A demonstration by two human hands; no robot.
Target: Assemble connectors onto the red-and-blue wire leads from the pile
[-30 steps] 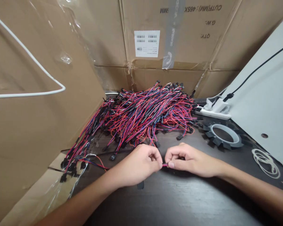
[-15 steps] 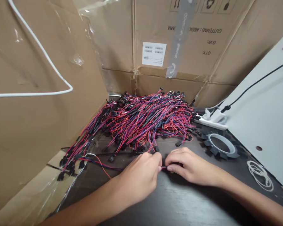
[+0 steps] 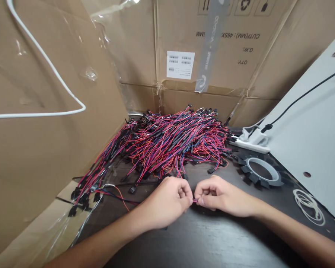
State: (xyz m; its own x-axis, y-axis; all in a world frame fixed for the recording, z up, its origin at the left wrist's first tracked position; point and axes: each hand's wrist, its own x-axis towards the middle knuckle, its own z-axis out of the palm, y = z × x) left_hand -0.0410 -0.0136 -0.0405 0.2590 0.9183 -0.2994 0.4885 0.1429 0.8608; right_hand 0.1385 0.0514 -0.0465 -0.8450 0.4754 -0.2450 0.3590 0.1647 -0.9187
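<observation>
Both hands meet low in the middle of the view, over the dark table (image 3: 201,242). My left hand (image 3: 171,201) is closed, thumb and fingertips pinching thin wires (image 3: 195,200). Close on its right, my right hand (image 3: 219,197) pinches the same wires between thumb and forefinger. A short red and dark stretch shows in the small gap between the hands; the fingers hide the rest. Left of my left hand, red and blue wires (image 3: 123,198) run toward black connectors (image 3: 82,199) at the table's left edge. Behind my hands lies a big heap of red and blue wire harnesses (image 3: 175,141).
A grey tape ring (image 3: 261,171) with tape pieces round its rim lies at right, near a coil of pale cord (image 3: 308,206). A white power strip (image 3: 254,145) sits behind it against a white panel (image 3: 315,130). Cardboard (image 3: 178,96) walls the back and left.
My left hand has turned slightly, its fingers now curled more in view. The right fingers have closed in around the wires. The heap has not moved.
</observation>
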